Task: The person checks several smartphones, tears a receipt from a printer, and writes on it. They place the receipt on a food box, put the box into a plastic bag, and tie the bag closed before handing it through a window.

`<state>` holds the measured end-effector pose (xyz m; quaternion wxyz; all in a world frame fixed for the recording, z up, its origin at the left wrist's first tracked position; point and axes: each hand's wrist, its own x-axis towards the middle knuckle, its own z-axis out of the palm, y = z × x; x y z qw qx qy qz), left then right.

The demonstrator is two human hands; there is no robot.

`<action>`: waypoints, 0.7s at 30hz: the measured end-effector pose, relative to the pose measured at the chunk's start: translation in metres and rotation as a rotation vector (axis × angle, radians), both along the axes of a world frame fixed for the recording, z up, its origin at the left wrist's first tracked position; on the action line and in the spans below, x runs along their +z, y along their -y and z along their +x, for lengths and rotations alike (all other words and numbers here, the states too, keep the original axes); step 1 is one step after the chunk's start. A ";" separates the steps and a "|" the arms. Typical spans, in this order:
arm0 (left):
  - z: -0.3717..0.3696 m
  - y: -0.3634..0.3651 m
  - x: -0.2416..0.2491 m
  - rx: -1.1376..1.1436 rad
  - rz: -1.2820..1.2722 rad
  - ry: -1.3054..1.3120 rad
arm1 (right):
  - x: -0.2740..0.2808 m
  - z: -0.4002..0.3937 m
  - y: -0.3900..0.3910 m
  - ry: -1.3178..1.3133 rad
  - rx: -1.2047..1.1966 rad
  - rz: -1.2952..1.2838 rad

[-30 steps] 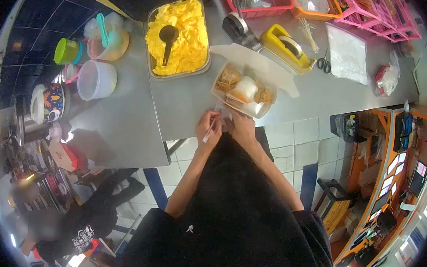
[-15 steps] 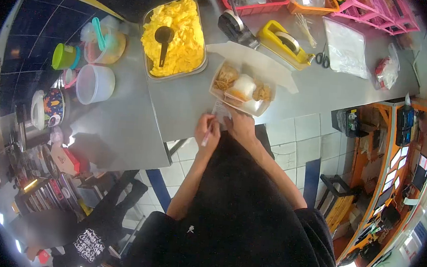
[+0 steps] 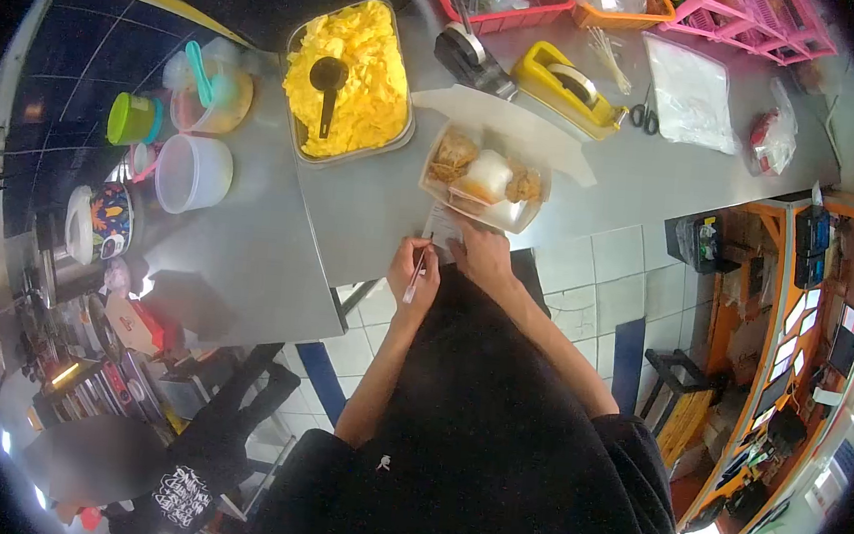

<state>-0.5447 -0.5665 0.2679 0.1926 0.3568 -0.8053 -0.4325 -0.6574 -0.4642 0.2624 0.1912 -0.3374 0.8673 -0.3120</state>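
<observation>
My left hand [image 3: 412, 274] is closed around a pen [image 3: 414, 278], its tip over a small paper slip [image 3: 439, 230] at the counter's front edge. With its fingers apart, my right hand [image 3: 485, 255] lies on the slip's right side and seems to press it down. Just beyond both hands stands an open takeaway box [image 3: 519, 217]. White rice [image 3: 485, 176] sits in its middle, between brown fried pieces [image 3: 453, 157] on the left and more on the right.
A tray of yellow food [image 3: 369, 52] with a black spoon stands behind left. Tape dispensers [image 3: 566, 89], scissors [image 3: 644, 118], plastic bags [image 3: 691, 92] and baskets [image 3: 507, 17] line the back. Tubs [image 3: 194, 173] stand left. Another person [image 3: 201, 460] is at lower left.
My left hand has shifted slightly and the pen stands more upright, its tip now visible above the fingers. My right hand stays on the slip.
</observation>
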 end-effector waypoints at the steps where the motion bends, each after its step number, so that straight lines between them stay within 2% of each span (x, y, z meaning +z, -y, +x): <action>1: 0.000 0.001 -0.003 -0.014 -0.011 -0.006 | 0.002 0.000 0.001 0.023 0.021 0.019; 6: -0.001 0.001 -0.008 -0.062 -0.015 0.030 | 0.002 -0.004 0.001 -0.024 0.055 -0.023; 8: -0.004 0.002 -0.007 -0.150 -0.146 -0.030 | 0.003 -0.004 0.002 -0.077 0.047 -0.048; 11: -0.007 0.005 -0.002 -0.018 -0.043 -0.025 | 0.005 -0.003 0.001 0.012 0.030 -0.002; 14: -0.003 0.000 -0.004 -0.112 -0.133 -0.007 | -0.001 -0.003 0.001 -0.081 0.033 -0.113; 17: -0.004 0.000 -0.005 -0.110 -0.133 -0.018 | -0.001 -0.002 0.001 -0.020 0.029 -0.054; 18: -0.005 0.002 -0.007 -0.034 -0.052 -0.017 | 0.001 -0.003 0.001 0.004 0.041 -0.024; 21: -0.001 0.003 -0.004 -0.059 -0.069 -0.018 | 0.003 -0.003 0.000 0.004 0.047 0.008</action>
